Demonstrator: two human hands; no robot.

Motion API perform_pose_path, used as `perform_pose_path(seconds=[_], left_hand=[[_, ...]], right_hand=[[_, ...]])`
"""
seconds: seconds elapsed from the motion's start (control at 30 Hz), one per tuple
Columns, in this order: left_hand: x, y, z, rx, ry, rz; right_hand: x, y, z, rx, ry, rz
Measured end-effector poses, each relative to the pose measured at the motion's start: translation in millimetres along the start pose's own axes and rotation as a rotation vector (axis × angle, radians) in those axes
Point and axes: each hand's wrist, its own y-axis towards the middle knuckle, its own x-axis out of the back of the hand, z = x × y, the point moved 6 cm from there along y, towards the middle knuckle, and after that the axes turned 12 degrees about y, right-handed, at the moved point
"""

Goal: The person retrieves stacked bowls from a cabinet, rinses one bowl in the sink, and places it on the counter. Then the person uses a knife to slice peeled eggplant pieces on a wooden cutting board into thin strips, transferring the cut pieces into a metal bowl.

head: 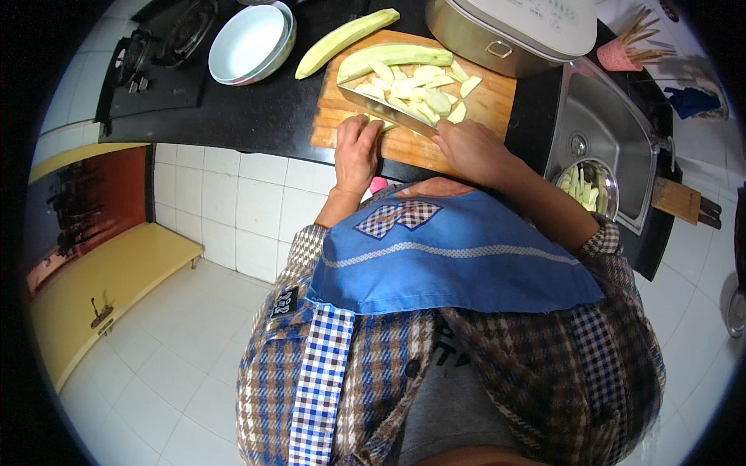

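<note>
My right hand (469, 145) grips a cleaver at its near right end; the long blade (387, 109) lies slantwise over the wooden cutting board (495, 105). My left hand (356, 145) rests at the board's near left edge, its fingertips on pale green slices (382, 122) on the near side of the blade. Beyond the blade lie a heap of cut slices (428, 90) and a long peeled vegetable (396, 58), perhaps an eggplant. Another whole peeled one (344, 42) lies across the board's far left edge, partly on the black counter.
Stacked bowls (250, 43) and a gas stove (157, 70) are at the left. A lidded metal container (495, 41) stands behind the board. Right of it are a sink (612, 110), a metal bowl of cut pieces (588, 186) and a pink chopstick holder (619, 56).
</note>
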Motion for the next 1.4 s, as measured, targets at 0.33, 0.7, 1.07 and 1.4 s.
perform_pose_path(seconds=[0.33, 0.7, 1.07, 1.4], left_hand=[[-2, -2, 0, 0.004, -0.044, -0.037], [-3, -5, 3, 0.007, -0.016, -0.052], [-7, -10, 6, 0.021, -0.068, -0.020], [-13, -11, 12, -0.016, -0.030, -0.122]], right_hand=[[-20, 17, 0, -0.024, 0.026, 0.074], [-12, 1, 6, 0.025, -0.037, 0.030], [-33, 23, 19, 0.050, -0.095, 0.097], [-12, 7, 5, 0.023, -0.027, 0.006]])
